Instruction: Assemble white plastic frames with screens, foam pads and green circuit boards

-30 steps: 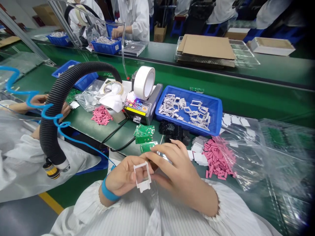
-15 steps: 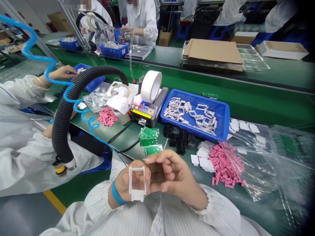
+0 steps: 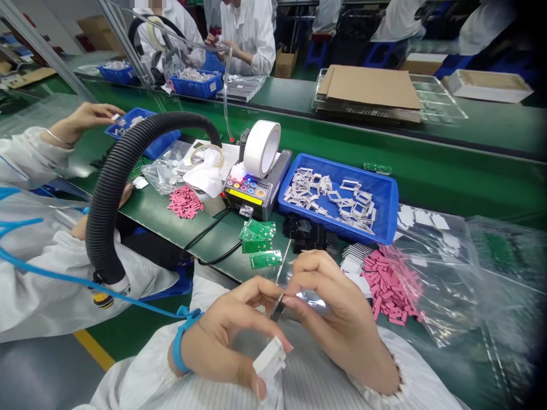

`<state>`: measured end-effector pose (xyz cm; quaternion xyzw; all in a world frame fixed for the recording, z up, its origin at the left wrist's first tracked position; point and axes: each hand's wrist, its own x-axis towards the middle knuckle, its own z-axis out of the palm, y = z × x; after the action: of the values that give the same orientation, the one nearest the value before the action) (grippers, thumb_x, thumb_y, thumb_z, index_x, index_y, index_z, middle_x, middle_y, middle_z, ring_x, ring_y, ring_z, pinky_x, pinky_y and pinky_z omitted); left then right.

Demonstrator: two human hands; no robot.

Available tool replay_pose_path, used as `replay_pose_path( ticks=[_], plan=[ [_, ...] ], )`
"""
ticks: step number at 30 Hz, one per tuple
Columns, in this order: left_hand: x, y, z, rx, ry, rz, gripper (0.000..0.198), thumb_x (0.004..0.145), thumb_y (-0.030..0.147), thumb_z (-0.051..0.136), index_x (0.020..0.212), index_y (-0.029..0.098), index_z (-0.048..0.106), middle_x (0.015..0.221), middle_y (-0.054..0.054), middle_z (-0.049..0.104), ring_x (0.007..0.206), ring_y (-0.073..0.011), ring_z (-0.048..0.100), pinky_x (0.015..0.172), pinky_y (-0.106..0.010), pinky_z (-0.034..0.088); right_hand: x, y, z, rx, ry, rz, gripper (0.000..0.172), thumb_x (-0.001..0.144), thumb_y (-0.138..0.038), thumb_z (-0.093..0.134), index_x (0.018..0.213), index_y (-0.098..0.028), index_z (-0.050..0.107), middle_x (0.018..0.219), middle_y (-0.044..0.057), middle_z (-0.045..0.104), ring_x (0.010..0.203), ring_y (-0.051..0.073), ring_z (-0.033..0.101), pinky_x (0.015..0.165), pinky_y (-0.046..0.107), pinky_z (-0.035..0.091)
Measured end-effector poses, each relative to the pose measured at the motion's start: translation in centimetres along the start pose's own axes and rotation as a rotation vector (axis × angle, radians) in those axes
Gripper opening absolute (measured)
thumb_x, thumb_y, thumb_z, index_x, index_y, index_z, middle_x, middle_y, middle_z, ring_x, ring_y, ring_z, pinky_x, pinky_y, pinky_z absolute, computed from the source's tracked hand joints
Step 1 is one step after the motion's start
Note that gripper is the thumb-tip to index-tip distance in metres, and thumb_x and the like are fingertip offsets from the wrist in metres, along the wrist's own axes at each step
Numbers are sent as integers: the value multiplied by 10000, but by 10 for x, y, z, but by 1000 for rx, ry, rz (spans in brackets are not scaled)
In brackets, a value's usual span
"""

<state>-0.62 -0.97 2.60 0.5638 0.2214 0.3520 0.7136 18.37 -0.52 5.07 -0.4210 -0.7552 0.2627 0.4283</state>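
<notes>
My left hand (image 3: 233,330) is closed, with a small white plastic frame (image 3: 270,357) pinched between thumb and a finger, turned nearly edge-on. Its upper fingers reach the small dark panel (image 3: 277,309), which is tilted edge-on between both hands. Thumb and fingertips of my right hand (image 3: 331,313) pinch that panel at its upper corner. A shiny clear film (image 3: 314,298) shows behind the right fingers; whether it is attached to the panel I cannot tell. A blue band (image 3: 182,341) with a coiled cord circles my left wrist.
Beyond my hands lie green circuit boards (image 3: 261,245), black parts (image 3: 307,230) and pink strips (image 3: 391,285). A blue bin (image 3: 393,199) holds white frames. A tape dispenser (image 3: 252,193) stands centrally; a black hose (image 3: 105,216) arches at left. A co-worker's hand (image 3: 92,117) is further left.
My hands have come closer, the left swinging right and turning the white frame. The dark panel went from facing me to edge-on, and clear film now shows. The blue cord has dropped lower.
</notes>
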Motion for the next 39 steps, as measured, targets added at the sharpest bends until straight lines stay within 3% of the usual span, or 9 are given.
replay_pose_path(
  ticks=[6, 13, 26, 29, 34, 37, 39],
  plan=[
    [-2, 0, 0, 53, -20, 8, 380, 665, 498, 709, 995, 313, 740, 1113, -101, 514, 950, -238, 483, 879, -369, 392, -3, 3, 3, 18, 2, 14, 92, 861, -154, 548, 792, -215, 545, 753, 7, 552, 750, 152, 540, 682, 318, 456],
    [0, -2, -3, 63, -41, -2, 418, 597, 423, 785, 1001, 330, 735, 1100, -91, 513, 984, -258, 498, 916, -390, 384, -5, 5, 6, 8, 18, 35, 101, 858, -171, 557, 769, -217, 566, 747, 17, 561, 745, 164, 554, 675, 331, 466],
    [4, -8, -4, 38, -27, -35, 391, 598, 387, 796, 977, 305, 744, 1070, -84, 509, 1041, -266, 486, 988, -430, 334, -9, 14, 10, -65, -4, 36, 111, 874, -155, 514, 783, -216, 527, 758, 10, 538, 766, 163, 523, 693, 325, 430],
    [6, -14, -4, -80, 3, -94, 352, 614, 412, 781, 932, 264, 756, 1061, -84, 507, 1035, -257, 484, 956, -414, 362, -10, 16, 11, -160, -41, -6, 132, 881, -133, 461, 782, -214, 490, 773, 12, 525, 794, 167, 496, 735, 341, 406],
    [10, -26, -4, -440, 151, -238, 394, 628, 500, 743, 849, 174, 744, 1005, -98, 566, 956, -232, 525, 913, -403, 398, -26, 24, 8, -209, -127, -24, 126, 874, -129, 399, 823, -229, 456, 808, 4, 533, 835, 179, 497, 959, 492, 298],
    [11, -30, -7, -631, 187, -294, 410, 638, 491, 742, 855, 143, 737, 1097, -131, 612, 995, -250, 563, 978, -438, 368, -44, 45, 12, -165, -199, 133, 144, 914, -172, 355, 800, -223, 428, 790, 16, 528, 774, 165, 509, 769, 356, 428],
    [12, -31, -10, -723, 219, -293, 388, 644, 464, 748, 851, 136, 736, 1116, -140, 637, 1025, -260, 576, 1012, -452, 348, -55, 63, 19, -259, -230, 217, 194, 920, -179, 357, 747, -212, 438, 734, 20, 520, 705, 164, 498, 633, 300, 414]
  ],
)
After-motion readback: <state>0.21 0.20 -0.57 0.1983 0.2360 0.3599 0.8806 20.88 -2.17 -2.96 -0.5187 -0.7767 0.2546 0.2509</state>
